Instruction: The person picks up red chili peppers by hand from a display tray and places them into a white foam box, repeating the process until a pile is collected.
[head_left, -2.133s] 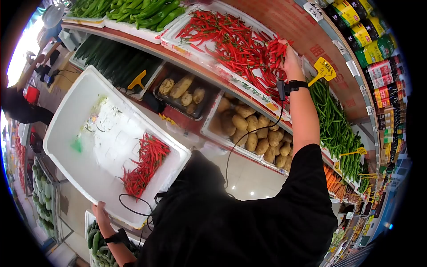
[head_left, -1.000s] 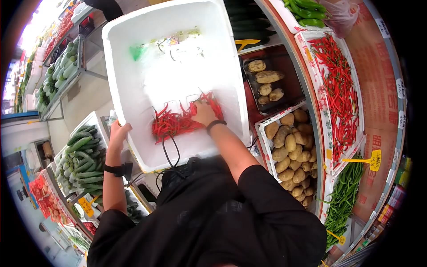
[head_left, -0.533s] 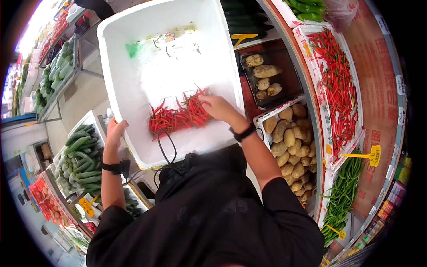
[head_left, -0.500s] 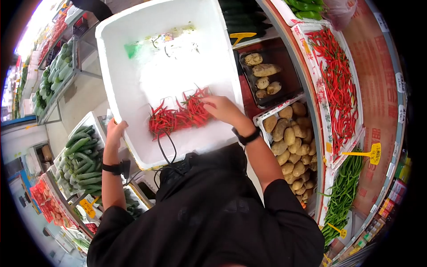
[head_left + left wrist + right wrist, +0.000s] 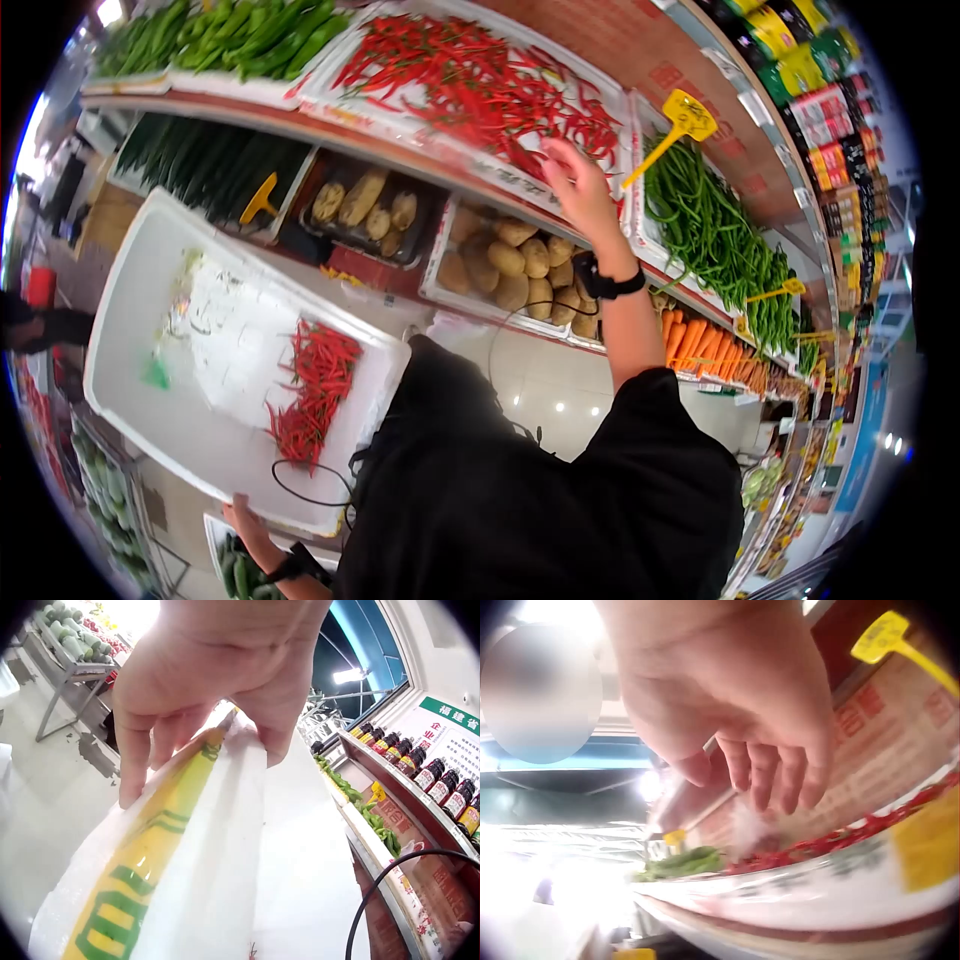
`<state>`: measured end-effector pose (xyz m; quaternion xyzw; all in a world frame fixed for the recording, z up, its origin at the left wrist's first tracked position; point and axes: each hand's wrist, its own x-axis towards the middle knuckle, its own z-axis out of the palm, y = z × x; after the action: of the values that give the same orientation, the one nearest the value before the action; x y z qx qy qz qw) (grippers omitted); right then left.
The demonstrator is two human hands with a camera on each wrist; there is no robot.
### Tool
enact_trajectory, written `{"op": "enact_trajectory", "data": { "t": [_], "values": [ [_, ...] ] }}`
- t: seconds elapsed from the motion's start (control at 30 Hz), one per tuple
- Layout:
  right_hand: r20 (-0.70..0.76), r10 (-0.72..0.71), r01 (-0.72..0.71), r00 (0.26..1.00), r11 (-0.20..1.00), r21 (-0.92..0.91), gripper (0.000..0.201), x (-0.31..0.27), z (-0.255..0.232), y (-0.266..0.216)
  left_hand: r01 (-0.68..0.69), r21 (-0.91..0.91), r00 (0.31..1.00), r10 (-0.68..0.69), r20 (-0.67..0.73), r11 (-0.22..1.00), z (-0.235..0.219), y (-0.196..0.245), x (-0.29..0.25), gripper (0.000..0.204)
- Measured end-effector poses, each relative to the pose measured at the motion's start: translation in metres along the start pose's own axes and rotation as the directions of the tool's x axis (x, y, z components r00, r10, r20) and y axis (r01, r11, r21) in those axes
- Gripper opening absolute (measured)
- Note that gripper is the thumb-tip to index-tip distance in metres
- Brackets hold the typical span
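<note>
My left hand [image 5: 250, 530] grips the rim of a large white foam box [image 5: 240, 420]; in the left wrist view the fingers [image 5: 135, 769] lie over one side of its wall and the thumb over the other. A pile of red chilies [image 5: 315, 390] lies inside the box, toward its near end. My right hand [image 5: 583, 190] is over the near edge of the shelf tray of red chilies [image 5: 470, 90], its fingers apart and slightly bent, holding nothing. The right wrist view has the same hand [image 5: 735, 712] above the tray's chilies [image 5: 810, 847].
Green peppers [image 5: 260, 35] and long green beans [image 5: 715, 220] flank the chili tray. Beneath are cucumbers [image 5: 200, 165], potatoes [image 5: 530, 265] and carrots [image 5: 700, 345]. A yellow price sign [image 5: 688, 115] stands beside my right hand. A black cable [image 5: 300, 495] loops over the box.
My right hand has moved from above the chilies in the foam box to the shelf tray. The view has turned toward the shelf, and my left hand still grips the box.
</note>
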<state>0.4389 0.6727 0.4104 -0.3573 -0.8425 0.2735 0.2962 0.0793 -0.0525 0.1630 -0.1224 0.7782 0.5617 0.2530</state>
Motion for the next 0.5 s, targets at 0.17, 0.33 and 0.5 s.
{"op": "enact_trajectory", "data": {
  "t": [0.17, 0.33, 0.5],
  "values": [
    [0.088, 0.333, -0.305, 0.939, 0.923, -0.236, 0.069, 0.046, -0.075, 0.078, -0.058, -0.153, 0.998, 0.062, 0.021, 0.987, 0.038, 0.043, -0.037, 0.044],
    [0.224, 0.379, -0.3, 0.898, 0.899, -0.319, 0.08, 0.115, -0.088, 0.117, -0.028, -0.17, 0.986, 0.054, 0.155, 0.985, 0.02, 0.033, -0.023, 0.05],
    [0.311, 0.335, -0.191, 0.89, 0.891, -0.412, 0.081, 0.17, -0.05, 0.085, -0.035, -0.137, 0.995, 0.048, 0.092, 0.99, 0.014, 0.025, -0.016, 0.05]
  ]
}}
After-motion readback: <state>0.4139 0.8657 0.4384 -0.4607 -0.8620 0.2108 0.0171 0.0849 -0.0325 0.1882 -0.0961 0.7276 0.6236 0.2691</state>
